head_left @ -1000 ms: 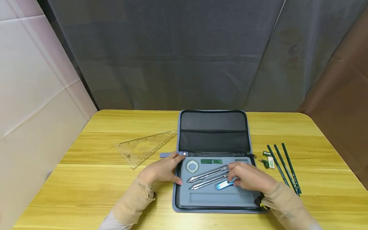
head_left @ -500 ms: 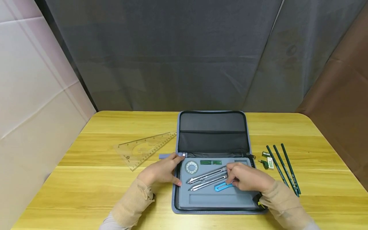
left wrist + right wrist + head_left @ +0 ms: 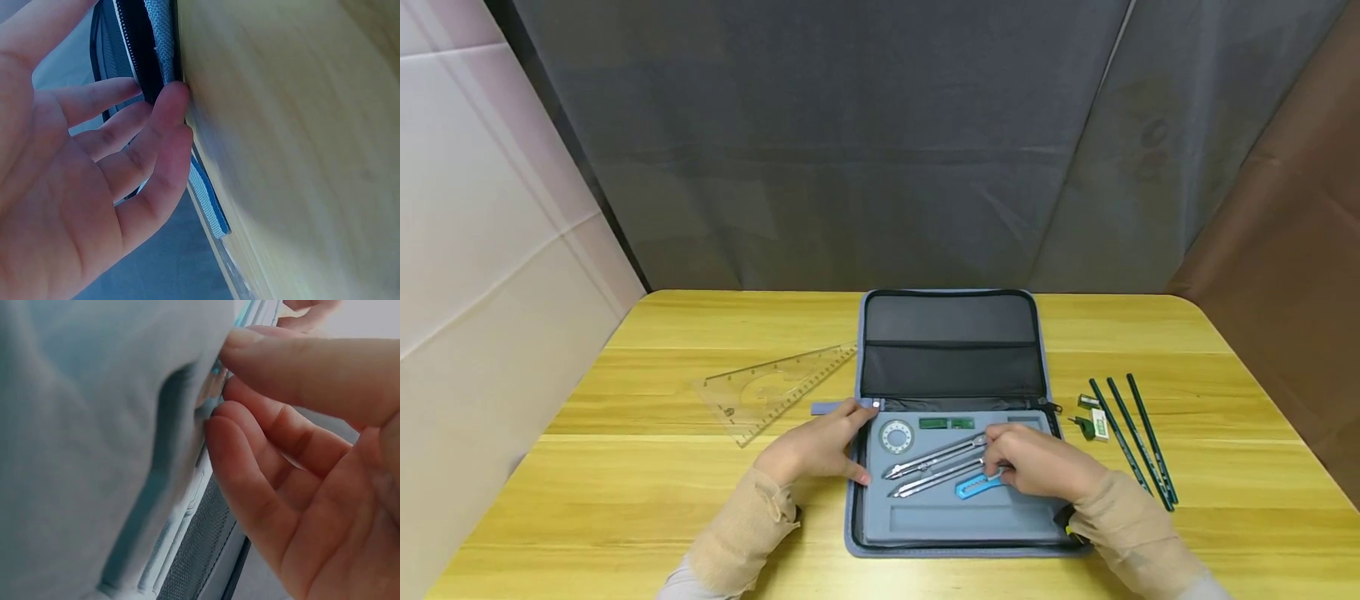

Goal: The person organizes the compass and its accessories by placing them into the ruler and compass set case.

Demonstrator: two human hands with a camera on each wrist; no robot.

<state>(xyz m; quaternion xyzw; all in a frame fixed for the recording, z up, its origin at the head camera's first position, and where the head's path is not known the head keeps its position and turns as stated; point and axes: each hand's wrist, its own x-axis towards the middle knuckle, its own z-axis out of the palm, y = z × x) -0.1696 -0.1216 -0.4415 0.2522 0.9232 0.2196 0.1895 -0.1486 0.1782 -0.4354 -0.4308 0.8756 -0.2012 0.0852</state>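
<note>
Blue piece (image 3: 976,487) sits 8 o'clock from my right hand (image 3: 1039,463), pinched at one end; left hand (image 3: 820,443) spread on the case (image 3: 951,320), 9 o'clock edge. Eraser (image 3: 1100,425) label's too tiny to read.

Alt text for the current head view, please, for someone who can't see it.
A person's right hand pinches a blue item in the tray of an open zip case, beside metal drawing tools; the left hand rests on the case's left edge. A clear triangle ruler lies left, three pencils right.
</note>
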